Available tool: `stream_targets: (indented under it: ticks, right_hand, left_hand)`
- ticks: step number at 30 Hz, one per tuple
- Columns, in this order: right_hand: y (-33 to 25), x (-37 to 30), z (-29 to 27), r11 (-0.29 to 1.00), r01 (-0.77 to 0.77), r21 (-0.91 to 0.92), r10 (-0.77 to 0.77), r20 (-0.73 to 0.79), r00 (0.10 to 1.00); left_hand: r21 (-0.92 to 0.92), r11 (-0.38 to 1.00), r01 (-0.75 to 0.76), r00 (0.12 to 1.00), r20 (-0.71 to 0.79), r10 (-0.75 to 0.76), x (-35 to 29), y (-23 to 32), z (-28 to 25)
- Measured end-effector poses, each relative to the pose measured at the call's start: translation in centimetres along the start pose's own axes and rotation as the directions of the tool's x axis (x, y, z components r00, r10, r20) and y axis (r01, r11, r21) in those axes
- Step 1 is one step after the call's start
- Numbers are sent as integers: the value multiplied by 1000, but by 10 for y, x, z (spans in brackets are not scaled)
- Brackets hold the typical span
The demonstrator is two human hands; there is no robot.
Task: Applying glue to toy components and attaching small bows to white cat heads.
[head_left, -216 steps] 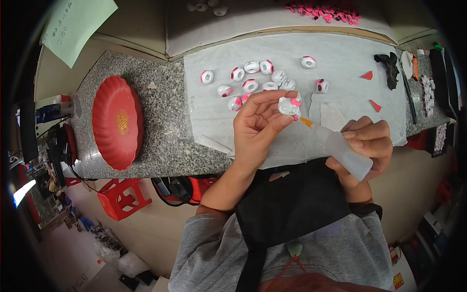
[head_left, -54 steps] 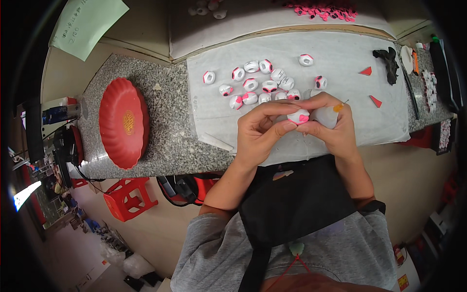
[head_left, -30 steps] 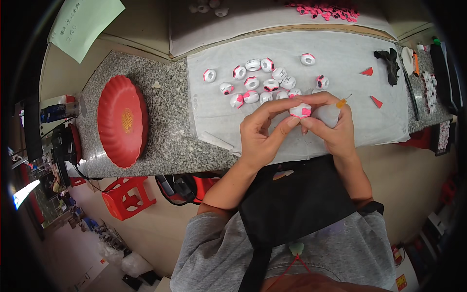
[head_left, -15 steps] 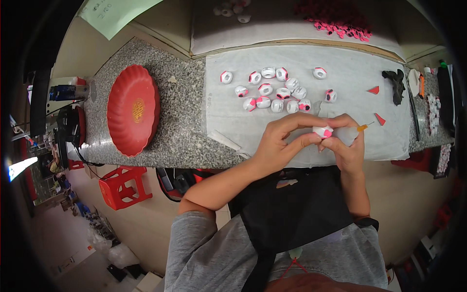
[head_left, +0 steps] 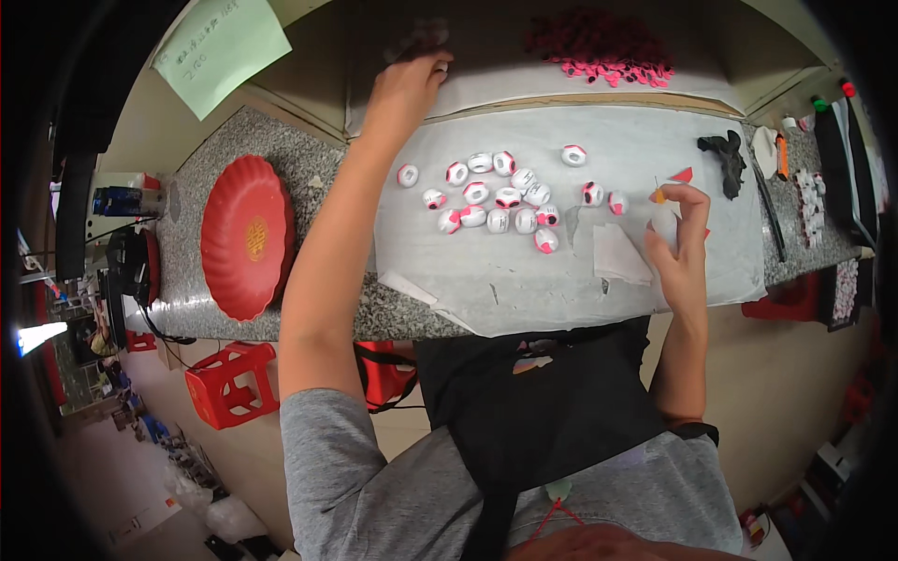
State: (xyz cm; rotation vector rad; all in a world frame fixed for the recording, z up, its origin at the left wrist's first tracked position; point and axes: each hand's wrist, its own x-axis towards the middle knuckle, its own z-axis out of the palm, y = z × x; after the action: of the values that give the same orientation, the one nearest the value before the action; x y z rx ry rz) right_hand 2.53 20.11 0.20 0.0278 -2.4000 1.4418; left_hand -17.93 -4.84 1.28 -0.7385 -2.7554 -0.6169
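Observation:
My left hand (head_left: 409,91) reaches into the shelf at the back left, its fingers closed. A small white rounded piece (head_left: 442,67) shows at its fingertips, partly hidden. Just beyond lies a dim pile of white pieces (head_left: 419,37). On the right, my right hand (head_left: 687,248) is wrapped round a translucent squeeze bottle (head_left: 664,224) with an orange needle tip (head_left: 659,195) pointing away from me. Left of it, several white bead-like pieces with pink and black patches (head_left: 508,196) lie on the white paper sheet (head_left: 533,280). One such piece (head_left: 617,203) sits near the bottle.
A heap of small pink and black parts (head_left: 613,65) fills the shelf's right side. A red scalloped bowl (head_left: 245,271) stands on the granite counter at left. Red triangular scraps (head_left: 683,175), a crumpled black thing (head_left: 728,159) and a folded white paper (head_left: 619,254) lie at right.
My hands have parted. The left went up and left into the shelf; the pink-and-white piece between them is out of the fingers. The right still holds the bottle, its tip turned more upright.

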Motion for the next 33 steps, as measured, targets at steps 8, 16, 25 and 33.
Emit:
stream_targets:
  ticks: [8,16,25,33]
  right_hand:
    - [-52,0,4,829,-237,507,231,75,970]
    - [-55,1,20,619,46,784,118,-150,982]
    - [-67,-6,33,861,373,345,-328,-183,927]
    - [-72,-7,39,881,332,338,-284,-185,941]
  left_hand:
    - [-947,173,270,958,247,-145,-98,97,-20]
    - [-956,-259,139,932,215,-293,-129,121,4]
    - [-976,-196,93,943,149,-298,-137,114,9]
    - [-966,-246,83,954,149,-261,-139,112,10]
